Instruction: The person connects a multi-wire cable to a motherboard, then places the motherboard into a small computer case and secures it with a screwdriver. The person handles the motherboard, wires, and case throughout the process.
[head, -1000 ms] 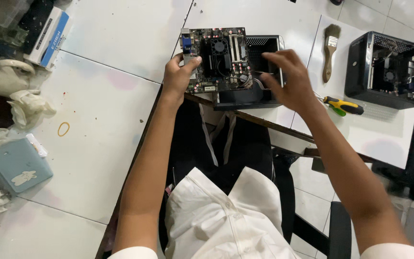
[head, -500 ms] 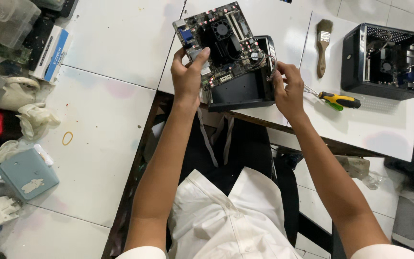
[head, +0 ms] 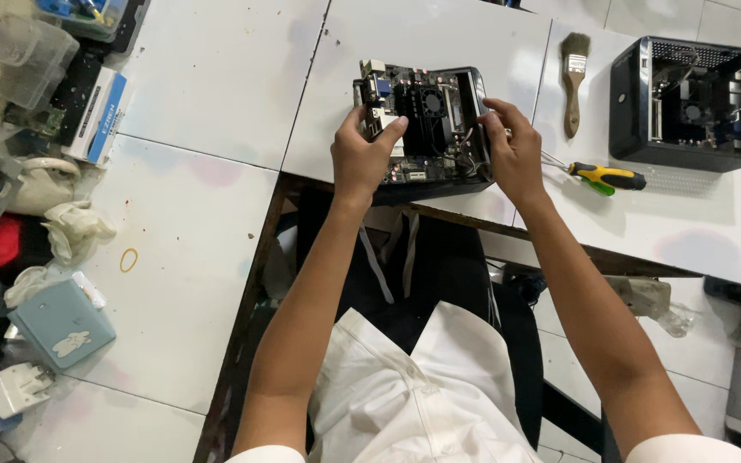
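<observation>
Resting on the white table (head: 216, 111) at twelve o'clock, the black case (head: 439, 184) holds the circuit board (head: 426, 120); left hand (head: 362, 159) and right hand (head: 512, 154) fingers grasp its edges. Level, even pressure seems wise.

You have a wooden-handled paintbrush (head: 573, 79) lying on the white counter (head: 216, 94). Right of the paintbrush stands an open black computer case (head: 686, 105). Below the paintbrush lies a yellow-and-green screwdriver (head: 604, 177). Far left of the paintbrush you keep a clear plastic box (head: 26, 53), a crumpled white glove (head: 74, 228), a yellow rubber band (head: 129, 260) and a pale blue box (head: 60, 324).
</observation>
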